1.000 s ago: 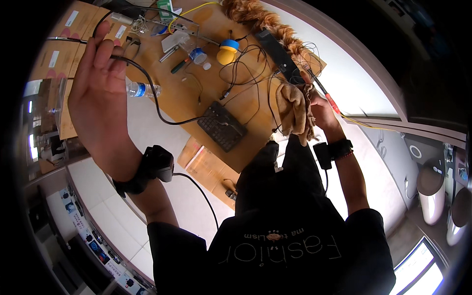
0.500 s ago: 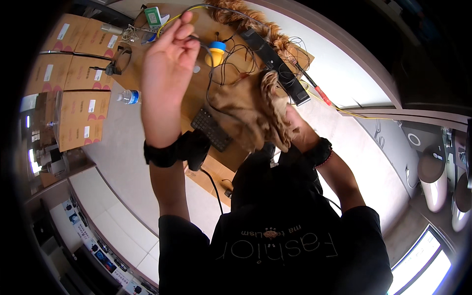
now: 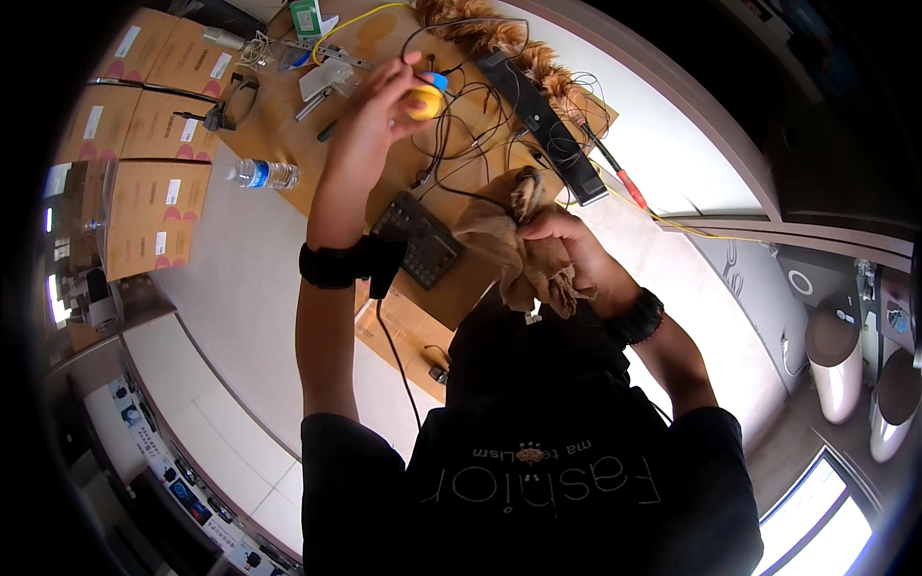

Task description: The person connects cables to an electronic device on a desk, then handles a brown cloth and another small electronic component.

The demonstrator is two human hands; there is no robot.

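Observation:
Bunched at its edge, a crumpled brown cloth (image 3: pixel 495 226) hangs from my right hand (image 3: pixel 571 245), which is closed with the thumb on top. My left hand (image 3: pixel 379 110) reaches over the table with its fingers apart and bent. Its fingertips overlap a yellow and blue rounded thing (image 3: pixel 428 100); whether they touch it I cannot tell. A black cable (image 3: pixel 444 139) loops past those fingers and runs down toward the cloth. Below the cloth's left side lies a black device with rows of keys (image 3: pixel 423 240).
A long black bar (image 3: pixel 543 125) lies among tangled thin wires, beside brown fur (image 3: pixel 471 24). A red-handled rod (image 3: pixel 629 187) juts past the table edge. At left are a clear water bottle (image 3: pixel 264 174) and stacked cardboard boxes (image 3: pixel 158 211). A yellow cable (image 3: pixel 351 24) crosses the far side.
My left hand has moved right and down to the yellow and blue thing, its fingers spreading from around the cable. The cloth is drawn in toward my right hand, uncovering more wires and the keyed device.

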